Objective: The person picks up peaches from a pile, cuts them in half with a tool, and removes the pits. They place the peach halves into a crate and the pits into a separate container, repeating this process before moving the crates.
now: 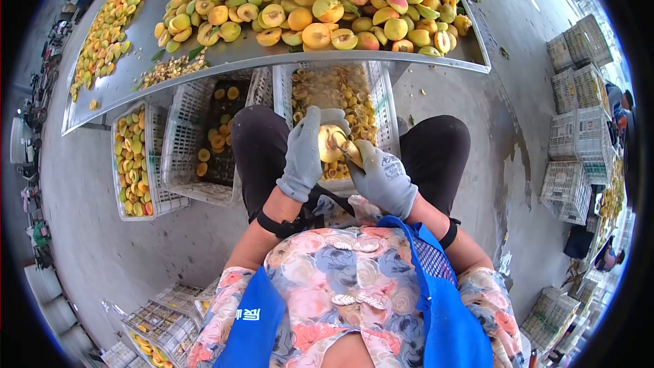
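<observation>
My left hand (305,153), in a grey work glove, is closed around a yellow peach half (330,143) with its cut side facing up. In my right hand (385,180), also gloved, is a small pitting tool (350,152) with a tan handle. Its tip meets the cut face of the peach half; the fingers hide part of it. Both hands are held between my knees, above a white plastic crate (388,105) of yellow peach halves and wet scraps. A metal table (238,65) ahead bears a large heap of cut peaches (313,10).
Pits (178,68) and more peach halves (112,41) lie on the table's left side. Below it stand a crate of peach halves (133,163) and a dark-bottomed crate (184,136). Stacked crates (575,123) line the right; others (160,320) are behind me at left.
</observation>
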`<state>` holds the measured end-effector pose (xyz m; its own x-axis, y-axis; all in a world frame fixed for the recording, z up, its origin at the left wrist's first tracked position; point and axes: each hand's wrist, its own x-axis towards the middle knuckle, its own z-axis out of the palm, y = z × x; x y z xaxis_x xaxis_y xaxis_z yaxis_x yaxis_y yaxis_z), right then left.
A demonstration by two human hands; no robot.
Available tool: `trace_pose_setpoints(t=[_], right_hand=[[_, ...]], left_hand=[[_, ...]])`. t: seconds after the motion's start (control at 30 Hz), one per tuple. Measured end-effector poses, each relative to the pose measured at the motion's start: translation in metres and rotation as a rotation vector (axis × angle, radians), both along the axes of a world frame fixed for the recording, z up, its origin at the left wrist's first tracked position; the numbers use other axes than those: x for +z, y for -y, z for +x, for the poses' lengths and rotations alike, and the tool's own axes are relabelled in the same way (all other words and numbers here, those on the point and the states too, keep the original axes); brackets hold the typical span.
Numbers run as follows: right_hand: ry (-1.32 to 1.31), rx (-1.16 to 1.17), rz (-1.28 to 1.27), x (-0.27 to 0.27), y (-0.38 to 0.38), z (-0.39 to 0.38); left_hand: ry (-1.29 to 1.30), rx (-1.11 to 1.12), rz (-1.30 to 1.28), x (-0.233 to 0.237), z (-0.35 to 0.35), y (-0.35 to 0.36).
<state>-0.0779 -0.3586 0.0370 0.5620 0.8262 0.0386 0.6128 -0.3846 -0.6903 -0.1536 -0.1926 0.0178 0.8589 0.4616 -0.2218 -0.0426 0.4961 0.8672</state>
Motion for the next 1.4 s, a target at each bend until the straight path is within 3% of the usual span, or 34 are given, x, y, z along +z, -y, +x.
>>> trace_pose_setpoints(t=[0.03, 0.17, 0.33, 0.37, 0.47, 0.57, 0.67, 0.83, 1.0, 1.07, 1.13, 1.27, 1.4], right_hand=[[0.0, 0.006, -0.01, 0.0, -0.001, 0.0], [-0.018, -0.004, -0.054, -0.005, -0.002, -0.002], [-0.253, -0.057, 0.115, -0.021, -0.008, 0.001], [-0.294, -0.076, 0.16, -0.022, -0.011, 0.005], [-0.169, -0.148, 0.178, -0.012, -0.014, 0.023], [-0.042, -0.11, 0.158, -0.008, -0.008, 0.017], [-0.031, -0.075, 0.008, 0.0, -0.004, 0.006], [-0.033, -0.078, -0.054, -0.011, -0.001, 0.004], [-0.033, -0.091, -0.073, -0.017, -0.002, 0.003], [-0.051, -0.104, -0.098, -0.011, -0.002, 0.002], [-0.048, -0.115, -0.123, -0.013, -0.003, 0.002], [-0.056, -0.141, -0.128, -0.022, -0.006, -0.001], [-0.147, -0.16, -0.039, -0.035, -0.013, -0.007]], left_hand=[[-0.02, -0.019, 0.082, 0.003, 0.0, 0.003], [-0.017, -0.01, 0.018, 0.002, -0.001, 0.007], [0.042, 0.031, -0.099, -0.009, 0.007, 0.011], [0.074, -0.051, -0.038, -0.01, 0.005, 0.007], [0.112, -0.131, -0.174, -0.006, 0.002, -0.001], [0.022, -0.106, 0.2, -0.014, 0.003, -0.009], [0.078, -0.049, 0.102, -0.009, 0.004, -0.006], [0.089, 0.055, 0.276, -0.034, 0.005, 0.001], [0.247, 0.076, -0.343, -0.01, 0.006, 0.007], [0.217, 0.156, 0.348, -0.014, 0.009, 0.011], [0.225, 0.202, 0.57, -0.015, 0.012, 0.019], [0.281, 0.116, 0.192, -0.01, 0.014, 0.021], [0.149, 0.133, 0.044, -0.003, 0.02, 0.024]])
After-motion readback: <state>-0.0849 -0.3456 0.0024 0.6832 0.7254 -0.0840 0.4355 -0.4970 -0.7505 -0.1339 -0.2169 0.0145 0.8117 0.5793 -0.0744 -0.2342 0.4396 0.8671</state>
